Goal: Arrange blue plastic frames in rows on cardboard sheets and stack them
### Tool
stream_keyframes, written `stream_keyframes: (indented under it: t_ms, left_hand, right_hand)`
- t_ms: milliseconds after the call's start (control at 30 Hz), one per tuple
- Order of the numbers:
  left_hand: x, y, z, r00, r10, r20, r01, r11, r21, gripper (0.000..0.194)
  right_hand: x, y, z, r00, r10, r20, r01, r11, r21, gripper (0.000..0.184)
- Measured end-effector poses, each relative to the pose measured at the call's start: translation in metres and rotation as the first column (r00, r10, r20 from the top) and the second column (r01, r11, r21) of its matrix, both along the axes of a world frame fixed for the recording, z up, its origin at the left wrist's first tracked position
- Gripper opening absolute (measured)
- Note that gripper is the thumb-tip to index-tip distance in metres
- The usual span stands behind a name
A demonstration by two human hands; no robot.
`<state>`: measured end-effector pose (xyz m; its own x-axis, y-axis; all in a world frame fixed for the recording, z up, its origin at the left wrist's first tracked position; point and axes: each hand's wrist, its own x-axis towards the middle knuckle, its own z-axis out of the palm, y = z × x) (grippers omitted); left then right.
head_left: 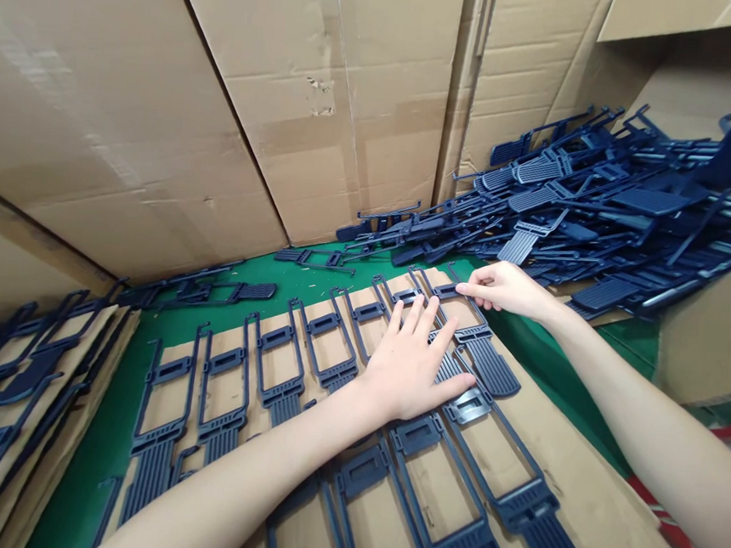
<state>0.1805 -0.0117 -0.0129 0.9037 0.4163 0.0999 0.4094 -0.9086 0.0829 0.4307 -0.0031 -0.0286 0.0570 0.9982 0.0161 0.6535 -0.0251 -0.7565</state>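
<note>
Cardboard cartons wall off the back; green surface below, with a cardboard sheet laid on it.

Frame under attention: dark, ribbed pad at its near end, lying flat on the sheet at the right end of the back row. Right hand at its upper right side, thumb and fingertips drawn narrow and touching the side rail by the crossbar. Cannot tell whether the rail is pinched or merely touched.

Left hand: palm down, fingers spread wide, laid over neighbouring frames just left of the first. Nothing grasped; thumb tip near a shiny crossbar in the front row.

Back row runs leftward along the sheet, similar frames side by side, pads toward the wearer. Front row partly hidden by the left forearm.

Beyond the sheet, loose parts lie on the green near the cartons. Far right: tangled pile of like parts, heaped against cardboard. Far left: stack of cardboard sheets with more frames on and between them, just beside the working sheet.
</note>
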Motion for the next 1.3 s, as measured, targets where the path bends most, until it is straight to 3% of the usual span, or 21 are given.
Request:
stream_keyframes:
  t_ms: [267,467,600,833,967,1133,1300]
  left_hand:
    - [-0.001,-0.001,0.000,1.000,-0.005,0.025,0.005,1.000,-0.001,0.076]
    - [-0.002,0.000,0.001,0.999,-0.039,0.006,0.039,0.999,-0.005,0.072]
    - [-0.002,0.001,0.000,0.999,-0.045,0.017,0.045,0.999,0.002,0.072]
    - [-0.003,0.001,-0.001,0.999,-0.043,0.022,0.043,0.999,0.000,0.072]
    - [-0.003,0.001,-0.001,0.999,-0.040,0.031,0.040,0.999,-0.003,0.070]
    - [-0.003,0.001,-0.002,0.999,-0.035,0.040,0.036,0.999,-0.015,0.070]
    - [-0.004,0.001,-0.002,0.998,-0.037,0.043,0.038,0.999,-0.018,0.071]
  right_hand:
    - [-0.004,-0.001,-0.004,0.995,-0.032,0.094,0.023,0.996,0.091,0.048]
    - [-0.011,-0.003,0.000,0.962,-0.065,0.266,0.011,0.980,0.200,0.052]
    - [-0.012,-0.003,0.000,0.959,-0.097,0.265,0.024,0.965,0.263,0.054]
    - [-0.005,-0.004,0.001,0.926,-0.337,0.168,0.222,0.848,0.481,0.048]
    - [0.001,-0.002,-0.002,0.887,-0.425,0.181,0.257,0.780,0.570,0.040]
    - [0.010,0.001,-0.002,0.827,-0.482,0.291,0.204,0.738,0.644,0.028]
    - [0.000,0.022,0.019,0.765,-0.377,0.522,-0.005,0.808,0.590,0.023]
